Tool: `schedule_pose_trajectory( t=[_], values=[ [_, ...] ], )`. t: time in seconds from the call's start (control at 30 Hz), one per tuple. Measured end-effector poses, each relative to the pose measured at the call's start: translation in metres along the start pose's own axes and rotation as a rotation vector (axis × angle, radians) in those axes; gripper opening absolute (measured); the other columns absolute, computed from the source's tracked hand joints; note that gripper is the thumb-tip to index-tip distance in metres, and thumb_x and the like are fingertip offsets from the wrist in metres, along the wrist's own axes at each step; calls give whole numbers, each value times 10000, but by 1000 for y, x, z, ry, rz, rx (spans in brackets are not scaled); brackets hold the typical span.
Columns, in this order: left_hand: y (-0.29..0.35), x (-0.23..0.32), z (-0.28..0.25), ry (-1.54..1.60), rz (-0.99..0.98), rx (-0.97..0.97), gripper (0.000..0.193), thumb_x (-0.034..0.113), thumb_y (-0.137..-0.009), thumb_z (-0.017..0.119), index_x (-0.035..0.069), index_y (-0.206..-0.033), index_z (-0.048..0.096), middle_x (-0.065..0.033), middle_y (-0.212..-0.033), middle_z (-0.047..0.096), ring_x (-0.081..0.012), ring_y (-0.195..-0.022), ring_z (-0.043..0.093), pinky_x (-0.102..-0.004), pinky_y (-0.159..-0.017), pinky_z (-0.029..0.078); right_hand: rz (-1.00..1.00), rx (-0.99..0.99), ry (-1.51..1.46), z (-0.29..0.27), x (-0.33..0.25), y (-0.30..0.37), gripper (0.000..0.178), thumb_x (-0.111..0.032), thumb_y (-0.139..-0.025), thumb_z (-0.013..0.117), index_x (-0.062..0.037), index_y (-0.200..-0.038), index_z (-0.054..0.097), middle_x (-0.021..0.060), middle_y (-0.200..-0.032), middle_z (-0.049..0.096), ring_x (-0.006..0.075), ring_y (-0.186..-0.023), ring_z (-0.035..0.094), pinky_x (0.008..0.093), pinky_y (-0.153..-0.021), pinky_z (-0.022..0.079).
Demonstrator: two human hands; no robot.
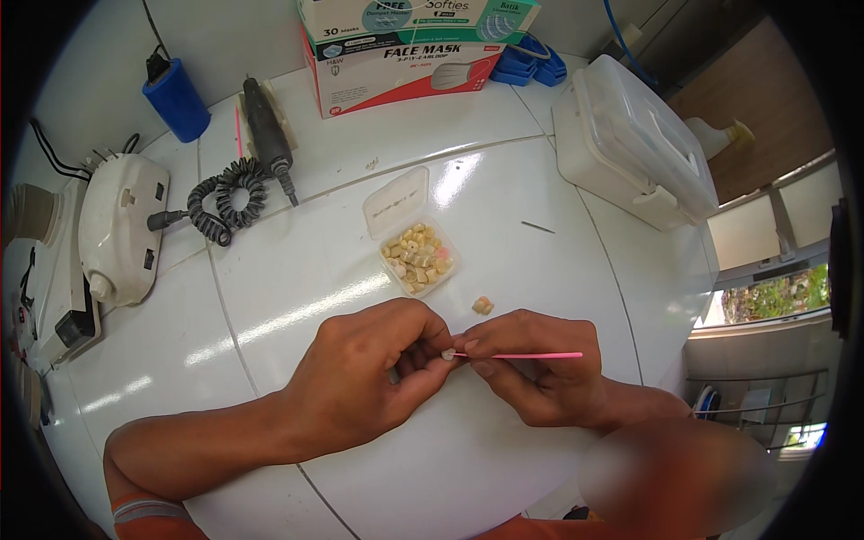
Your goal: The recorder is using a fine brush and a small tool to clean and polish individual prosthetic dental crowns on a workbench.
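Observation:
My left hand (373, 373) pinches a tiny pale tooth-like piece (447, 355) between thumb and fingertips over the white table (297, 261). My right hand (531, 364) holds a thin pink stick (531, 355) whose tip touches that piece. Just beyond my hands lies another small tooth-like piece (483, 306). Behind it an open clear plastic box (416, 252) holds several yellowish tooth-like pieces, its lid tipped back.
A white motor unit (117, 225) with a coiled cable (225, 198) and a dark handpiece (267, 135) lies at the left. A blue cylinder (176, 99), stacked face-mask boxes (405, 54), blue trays (526, 58) and a white lidded case (630, 139) line the back.

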State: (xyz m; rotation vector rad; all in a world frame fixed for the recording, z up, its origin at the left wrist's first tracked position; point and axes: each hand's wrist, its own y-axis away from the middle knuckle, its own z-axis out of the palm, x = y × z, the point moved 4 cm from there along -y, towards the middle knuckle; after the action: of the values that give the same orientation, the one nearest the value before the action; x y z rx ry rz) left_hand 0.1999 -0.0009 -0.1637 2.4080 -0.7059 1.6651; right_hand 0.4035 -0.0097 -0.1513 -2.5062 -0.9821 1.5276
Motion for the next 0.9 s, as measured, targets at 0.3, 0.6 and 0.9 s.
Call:
schedule_pose_trajectory(
  t=[0.3,0.6,0.9],
  values=[
    [-1,0,-1,18,1,-17,159,32,-902,841,-3,-1007,726,-76,-893,768,-153,-762,763,-280,-681,628,-23,-3,44,1,-1,-2,226,65,-878,788,-6,-1092,779,96,-1031,797,220,-854,787,311,-723,626],
    [-2,0,-2,22,6,-30,160,23,-899,835,-1,-1019,731,-75,-899,773,-148,-767,761,-277,-682,624,-23,-52,33,0,-2,-5,209,86,-911,752,4,-1103,759,126,-1013,790,250,-891,789,330,-740,635],
    [-1,-1,-1,21,12,-36,157,27,-898,831,0,-1012,726,-71,-890,772,-145,-749,757,-276,-673,622,-13,-98,41,0,-4,-7,186,93,-916,742,15,-1085,743,130,-1012,774,243,-904,773,333,-742,625]
  ],
)
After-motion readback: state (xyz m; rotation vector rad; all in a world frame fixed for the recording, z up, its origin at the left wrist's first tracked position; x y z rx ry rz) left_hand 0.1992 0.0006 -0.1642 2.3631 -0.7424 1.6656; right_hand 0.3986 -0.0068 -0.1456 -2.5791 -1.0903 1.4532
